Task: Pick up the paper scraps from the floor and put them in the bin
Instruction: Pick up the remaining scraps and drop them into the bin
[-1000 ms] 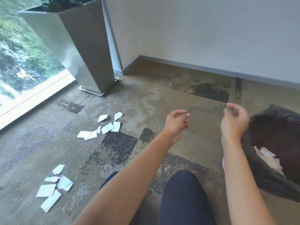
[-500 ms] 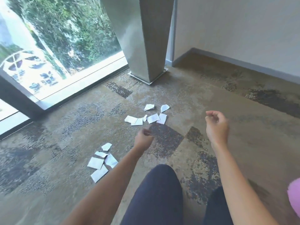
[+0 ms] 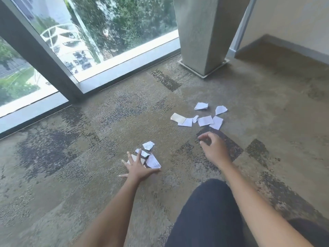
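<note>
Comparing with a second ago: the bin has dropped out of view and the view has been swung left toward the window (image 3: 110, 32). Both hands, held up empty near the bin then, are now lowered to the carpet (image 3: 71, 175).

Left hand (image 3: 138, 169): fingers spread straight, laid flat over the near cluster of paper scraps (image 3: 149, 155) at mid-carpet. Nothing is gripped yet; it is pressed or just landing, and contact cannot be confirmed because of motion blur.

Right hand (image 3: 214, 148): fingers loosely curled, nothing held, hovering over a dark carpet patch just short of the far cluster of paper scraps (image 3: 199, 117), which lies toward the planter base (image 3: 204, 68).

Meaning for the task: a fresh pick-up cycle is judged to be starting. Two clusters are left on the floor; the near one is being gathered first, and the far one is likely lined up for the right hand.

Hidden or unclear:
- Bin location is not visible; from the earlier frame it is presumed off to the right.
- Scraps under the left palm are covered, so the count cannot be told.
- One near scrap looks tan rather than white; whether it is card or paper cannot be told.
- Planter top is cut off by the upper edge.
- Writing on the scraps is too small to read.
</note>
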A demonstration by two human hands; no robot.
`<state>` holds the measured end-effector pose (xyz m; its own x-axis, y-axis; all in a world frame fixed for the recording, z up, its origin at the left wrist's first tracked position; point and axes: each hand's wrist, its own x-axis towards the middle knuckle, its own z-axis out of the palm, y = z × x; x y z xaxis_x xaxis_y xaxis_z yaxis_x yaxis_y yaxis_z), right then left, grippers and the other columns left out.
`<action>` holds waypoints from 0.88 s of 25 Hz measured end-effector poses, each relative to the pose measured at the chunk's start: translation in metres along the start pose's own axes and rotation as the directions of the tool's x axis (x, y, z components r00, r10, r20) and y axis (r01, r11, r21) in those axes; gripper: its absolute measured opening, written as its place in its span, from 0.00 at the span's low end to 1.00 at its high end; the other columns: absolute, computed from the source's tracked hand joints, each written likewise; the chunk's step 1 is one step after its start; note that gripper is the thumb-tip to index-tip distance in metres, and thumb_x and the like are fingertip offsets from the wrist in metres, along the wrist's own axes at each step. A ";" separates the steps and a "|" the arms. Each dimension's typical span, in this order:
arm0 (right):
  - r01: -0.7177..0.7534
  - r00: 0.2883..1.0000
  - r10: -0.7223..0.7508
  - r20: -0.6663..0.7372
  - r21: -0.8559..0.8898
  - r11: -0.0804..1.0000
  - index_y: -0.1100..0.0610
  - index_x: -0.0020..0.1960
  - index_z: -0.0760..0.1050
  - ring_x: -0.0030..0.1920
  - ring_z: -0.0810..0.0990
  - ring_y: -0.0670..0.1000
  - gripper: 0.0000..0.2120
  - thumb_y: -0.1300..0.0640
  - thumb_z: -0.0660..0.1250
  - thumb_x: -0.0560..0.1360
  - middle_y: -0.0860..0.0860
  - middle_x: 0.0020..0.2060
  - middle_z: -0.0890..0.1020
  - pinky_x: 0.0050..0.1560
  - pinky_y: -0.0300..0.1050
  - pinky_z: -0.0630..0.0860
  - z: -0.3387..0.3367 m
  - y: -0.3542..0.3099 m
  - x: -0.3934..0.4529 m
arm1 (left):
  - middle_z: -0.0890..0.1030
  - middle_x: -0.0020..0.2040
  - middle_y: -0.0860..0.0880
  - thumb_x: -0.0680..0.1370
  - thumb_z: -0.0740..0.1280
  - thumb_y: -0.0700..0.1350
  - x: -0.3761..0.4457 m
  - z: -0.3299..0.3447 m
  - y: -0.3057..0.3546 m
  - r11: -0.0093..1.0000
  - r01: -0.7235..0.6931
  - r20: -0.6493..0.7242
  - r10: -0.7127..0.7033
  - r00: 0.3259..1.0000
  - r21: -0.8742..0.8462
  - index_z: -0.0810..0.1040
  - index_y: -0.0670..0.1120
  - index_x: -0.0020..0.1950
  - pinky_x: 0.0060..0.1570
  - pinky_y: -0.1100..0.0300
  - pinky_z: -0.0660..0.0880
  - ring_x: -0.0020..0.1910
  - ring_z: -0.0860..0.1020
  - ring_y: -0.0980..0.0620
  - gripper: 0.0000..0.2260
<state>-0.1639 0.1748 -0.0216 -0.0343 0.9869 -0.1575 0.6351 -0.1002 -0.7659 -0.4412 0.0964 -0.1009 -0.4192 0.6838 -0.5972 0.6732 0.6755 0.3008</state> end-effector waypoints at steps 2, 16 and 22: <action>0.053 0.992 -0.045 0.116 -0.062 0.997 0.50 0.50 0.78 0.53 0.75 0.49 0.06 0.59 0.66 0.77 0.47 0.51 0.78 0.51 0.41 0.69 0.027 -0.003 0.002 | 0.31 0.78 0.51 0.51 0.74 0.74 0.007 -0.002 -0.004 1.000 0.002 -0.010 -0.002 1.000 -0.013 0.43 0.66 0.78 0.60 0.19 0.43 0.76 0.31 0.38 0.62; 0.255 0.837 -0.060 0.543 -0.292 0.922 0.50 0.55 0.76 0.64 0.69 0.52 0.08 0.57 0.65 0.78 0.50 0.58 0.76 0.67 0.53 0.69 0.141 -0.005 0.023 | 0.60 0.67 0.47 0.65 0.76 0.56 0.047 -0.003 0.011 0.960 -0.156 -0.012 0.163 0.987 0.232 0.64 0.54 0.64 0.61 0.36 0.68 0.66 0.60 0.42 0.33; 0.361 0.833 -0.148 0.534 -0.320 0.876 0.51 0.60 0.74 0.65 0.69 0.52 0.11 0.59 0.64 0.78 0.50 0.62 0.73 0.70 0.53 0.66 0.170 -0.030 0.041 | 0.57 0.70 0.43 0.71 0.74 0.45 0.063 -0.010 0.013 0.988 -0.049 0.067 0.040 0.997 0.145 0.66 0.51 0.70 0.66 0.43 0.69 0.68 0.62 0.39 0.30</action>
<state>-0.3152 0.1964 -0.1106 -0.5345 0.7692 -0.3501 0.7907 0.3087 -0.5287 -0.4652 0.1510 -0.1279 -0.3507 0.6902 -0.6330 0.7743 0.5939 0.2186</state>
